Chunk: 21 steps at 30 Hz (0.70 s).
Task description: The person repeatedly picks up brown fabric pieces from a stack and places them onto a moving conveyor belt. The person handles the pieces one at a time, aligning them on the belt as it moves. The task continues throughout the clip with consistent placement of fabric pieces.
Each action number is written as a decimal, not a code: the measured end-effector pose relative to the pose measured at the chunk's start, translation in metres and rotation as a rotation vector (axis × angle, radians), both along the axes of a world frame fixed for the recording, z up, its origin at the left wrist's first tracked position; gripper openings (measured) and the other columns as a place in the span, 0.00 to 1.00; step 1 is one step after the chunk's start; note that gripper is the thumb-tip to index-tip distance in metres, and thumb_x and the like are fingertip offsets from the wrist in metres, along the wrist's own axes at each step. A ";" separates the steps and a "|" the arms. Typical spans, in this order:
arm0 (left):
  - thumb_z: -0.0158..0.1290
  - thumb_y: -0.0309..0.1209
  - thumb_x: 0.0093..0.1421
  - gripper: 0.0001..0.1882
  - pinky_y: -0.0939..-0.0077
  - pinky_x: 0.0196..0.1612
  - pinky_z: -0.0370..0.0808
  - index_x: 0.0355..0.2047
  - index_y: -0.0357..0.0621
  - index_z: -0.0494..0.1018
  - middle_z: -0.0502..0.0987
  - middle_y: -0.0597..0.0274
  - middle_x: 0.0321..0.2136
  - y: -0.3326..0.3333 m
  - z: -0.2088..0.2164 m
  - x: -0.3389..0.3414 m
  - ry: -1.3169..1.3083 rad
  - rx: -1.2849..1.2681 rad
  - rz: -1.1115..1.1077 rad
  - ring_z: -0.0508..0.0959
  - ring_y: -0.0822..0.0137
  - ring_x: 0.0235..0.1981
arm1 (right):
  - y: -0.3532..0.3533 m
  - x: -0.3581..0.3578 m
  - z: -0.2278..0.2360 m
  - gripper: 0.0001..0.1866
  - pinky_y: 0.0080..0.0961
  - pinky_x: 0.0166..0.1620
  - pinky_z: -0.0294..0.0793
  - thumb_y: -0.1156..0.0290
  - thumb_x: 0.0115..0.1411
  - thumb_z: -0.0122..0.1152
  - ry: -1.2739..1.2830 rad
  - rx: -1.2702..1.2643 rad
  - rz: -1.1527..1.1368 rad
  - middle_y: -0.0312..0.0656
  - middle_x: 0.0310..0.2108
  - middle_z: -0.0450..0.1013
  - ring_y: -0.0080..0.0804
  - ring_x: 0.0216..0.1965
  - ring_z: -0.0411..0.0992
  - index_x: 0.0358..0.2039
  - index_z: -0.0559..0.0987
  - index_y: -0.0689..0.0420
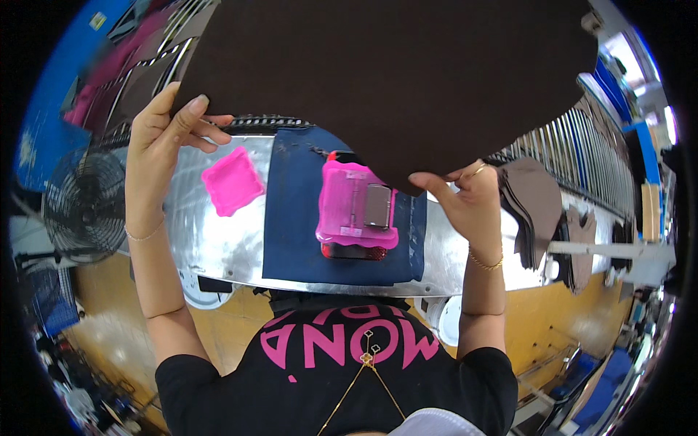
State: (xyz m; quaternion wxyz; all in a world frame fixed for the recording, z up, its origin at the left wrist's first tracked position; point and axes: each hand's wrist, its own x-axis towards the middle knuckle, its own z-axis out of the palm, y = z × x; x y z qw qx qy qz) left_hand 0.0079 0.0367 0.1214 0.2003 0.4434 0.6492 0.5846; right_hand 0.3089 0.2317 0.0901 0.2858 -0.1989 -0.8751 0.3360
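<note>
A large dark brown sheet of fabric or leather [392, 80] is held up in front of me and fills the upper middle of the view. My left hand [171, 123] pinches its left edge between thumb and fingers. At the sheet's lower right corner, my right hand [465, 200] grips it with the thumb on the near side. Below the sheet, a blue cloth [298, 218] covers part of the metal table. On that cloth rests a pink scalloped tray [334, 211] with a shiny, silvery rectangular object [377, 206] in it; something red and black shows underneath.
A small pink square dish [233, 182] sits on the metal table [251, 247] to the left. Stacked brown cut pieces [534, 196] hang over the right side. A black fan [83, 203] stands at far left. Beyond the table runs a slatted rack [560, 149].
</note>
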 end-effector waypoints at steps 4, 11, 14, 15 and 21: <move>0.51 0.32 0.62 0.10 0.87 0.24 0.74 0.38 0.36 0.72 0.78 0.61 0.26 -0.033 0.000 0.000 0.064 -0.056 0.117 0.80 0.71 0.25 | -0.012 -0.027 -0.014 0.11 0.23 0.18 0.64 0.69 0.47 0.70 0.082 0.082 0.075 0.45 0.15 0.73 0.33 0.12 0.70 0.16 0.80 0.62; 0.51 0.28 0.61 0.08 0.86 0.24 0.71 0.37 0.35 0.73 0.77 0.64 0.27 -0.050 -0.008 0.013 0.055 -0.124 0.146 0.78 0.76 0.24 | -0.015 -0.018 -0.022 0.06 0.28 0.25 0.68 0.71 0.47 0.68 -0.022 0.197 0.151 0.44 0.19 0.73 0.38 0.20 0.71 0.25 0.82 0.59; 0.51 0.24 0.60 0.06 0.85 0.22 0.71 0.35 0.33 0.73 0.76 0.63 0.26 -0.049 -0.036 0.019 0.008 -0.213 0.085 0.77 0.76 0.22 | -0.008 0.003 -0.019 0.06 0.29 0.27 0.68 0.71 0.47 0.67 -0.075 0.303 0.146 0.42 0.21 0.74 0.37 0.22 0.72 0.27 0.82 0.57; 0.51 0.23 0.60 0.05 0.85 0.21 0.71 0.34 0.32 0.73 0.76 0.63 0.26 -0.047 -0.043 0.022 -0.012 -0.249 0.061 0.77 0.75 0.22 | -0.006 0.013 -0.017 0.07 0.29 0.27 0.68 0.71 0.47 0.67 -0.094 0.332 0.143 0.42 0.22 0.74 0.37 0.22 0.72 0.28 0.81 0.56; 0.53 0.20 0.54 0.04 0.77 0.23 0.73 0.32 0.34 0.74 0.72 0.59 0.25 0.004 -0.055 0.066 0.153 -0.281 -0.195 0.77 0.67 0.20 | -0.011 0.076 -0.034 0.10 0.24 0.28 0.68 0.80 0.46 0.65 -0.192 0.127 0.054 0.41 0.21 0.75 0.34 0.21 0.71 0.32 0.81 0.59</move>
